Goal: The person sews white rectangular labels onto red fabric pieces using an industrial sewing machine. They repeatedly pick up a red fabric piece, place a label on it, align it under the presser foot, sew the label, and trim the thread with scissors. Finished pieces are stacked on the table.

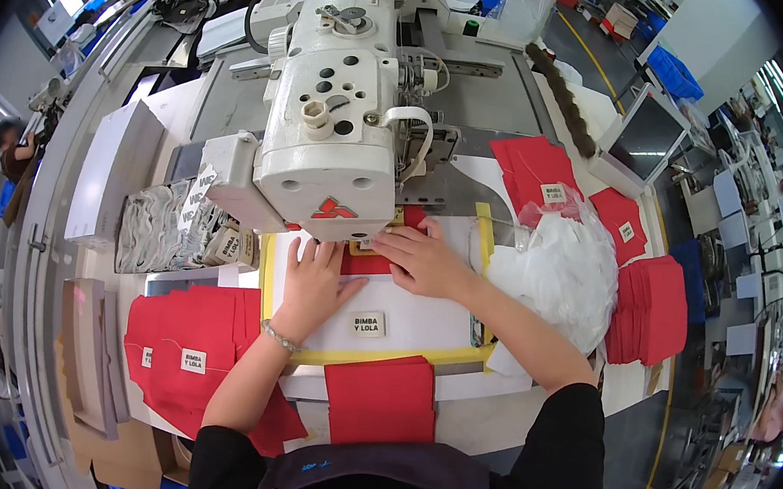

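Dark cloth apron (368, 466) foremost, left hand (311, 284) lay spread beside flat red fabric (365, 265); grip of right hand (423, 259) was indiscernible.

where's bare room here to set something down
Bare: the white board right of the label, inside the yellow tape; the tabletop between the front red stack and right sleeve. Crowded: the left, with red pieces and white box.

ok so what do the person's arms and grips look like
The left grip and right grip are bare, ungloved hands. Black short sleeves end near the elbows, forearms bare. A pale, beaded-looking bracelet circles the left wrist; none shows on the right.
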The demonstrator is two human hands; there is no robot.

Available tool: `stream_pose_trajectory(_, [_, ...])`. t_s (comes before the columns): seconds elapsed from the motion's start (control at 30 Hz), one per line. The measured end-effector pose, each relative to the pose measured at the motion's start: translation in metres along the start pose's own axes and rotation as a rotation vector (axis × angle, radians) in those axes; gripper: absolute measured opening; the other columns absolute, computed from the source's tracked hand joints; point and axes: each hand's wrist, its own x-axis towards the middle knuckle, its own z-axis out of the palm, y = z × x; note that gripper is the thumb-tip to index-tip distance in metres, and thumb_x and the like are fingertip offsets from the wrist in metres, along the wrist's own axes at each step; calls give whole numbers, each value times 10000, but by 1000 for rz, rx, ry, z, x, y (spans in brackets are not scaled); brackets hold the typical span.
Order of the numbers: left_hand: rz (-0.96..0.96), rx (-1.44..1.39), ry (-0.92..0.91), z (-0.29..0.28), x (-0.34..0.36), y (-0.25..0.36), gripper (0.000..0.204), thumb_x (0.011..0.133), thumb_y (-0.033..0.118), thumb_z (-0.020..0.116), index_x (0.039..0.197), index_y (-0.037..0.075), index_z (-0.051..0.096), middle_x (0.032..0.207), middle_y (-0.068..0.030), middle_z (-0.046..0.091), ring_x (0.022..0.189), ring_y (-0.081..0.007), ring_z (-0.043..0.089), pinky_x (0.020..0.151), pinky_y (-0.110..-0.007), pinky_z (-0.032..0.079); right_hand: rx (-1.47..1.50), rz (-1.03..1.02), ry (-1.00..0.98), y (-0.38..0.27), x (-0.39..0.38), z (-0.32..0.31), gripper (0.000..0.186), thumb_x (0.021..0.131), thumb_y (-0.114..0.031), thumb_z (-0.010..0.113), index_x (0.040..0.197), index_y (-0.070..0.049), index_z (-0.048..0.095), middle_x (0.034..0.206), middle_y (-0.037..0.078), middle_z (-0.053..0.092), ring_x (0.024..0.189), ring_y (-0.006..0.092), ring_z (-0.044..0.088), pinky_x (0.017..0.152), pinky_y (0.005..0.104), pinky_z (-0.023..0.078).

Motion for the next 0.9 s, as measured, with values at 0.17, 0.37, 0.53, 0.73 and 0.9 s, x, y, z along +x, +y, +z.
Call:
stream_pose_trajectory(0.17, [-15, -45, -6, 8, 8, -9, 633, 843, 515, 636, 1228, 14, 598, 1237, -107, 565, 1185, -285, 487, 1074, -526, 258, 7, 28, 0, 9, 10, 1, 405, 818, -194, 621, 1212, -100, 624, 1276, 27, 611, 1163, 189, 544, 997, 494, 336])
stream_pose_trajectory(0.37, [-16, -26, -25, 9, 10, -12, 654, 853, 540, 610, 1244, 17, 596, 1222, -108, 600, 1190, -301, 498, 1077, -532, 277, 0, -4, 48, 10, 10, 2, 390, 819, -177, 621, 1202, -102, 629, 1216, 30, 628, 1136, 197, 547, 978, 484, 320])
stream_pose_trajectory(0.53, [8, -24, -3, 8, 8, -12, 634, 851, 525, 618, 1233, 20, 599, 1228, -114, 595, 1197, -288, 484, 1088, -492, 240, 2, -13, 79, 8, 9, 0, 366, 815, -169, 635, 1175, -103, 647, 1188, 20, 642, 1112, 199, 543, 941, 467, 336])
stream_pose_trajectory(0.73, [23, -53, -15, 2, 11, -13, 644, 855, 529, 607, 1220, -2, 595, 1215, -119, 599, 1180, -290, 487, 1086, -477, 244, -83, -91, 127, 14, 2, 1, 356, 789, -183, 666, 1136, -102, 661, 1164, 21, 651, 1033, 193, 560, 910, 429, 376])
stream_pose_trajectory(0.9, [36, -65, -13, 2, 11, -16, 632, 836, 514, 634, 1215, 10, 599, 1208, -92, 597, 1156, -274, 486, 1060, -489, 285, -129, -192, 100, 16, 2, -7, 371, 763, -178, 671, 1126, -107, 662, 1166, 31, 654, 970, 192, 562, 887, 380, 399])
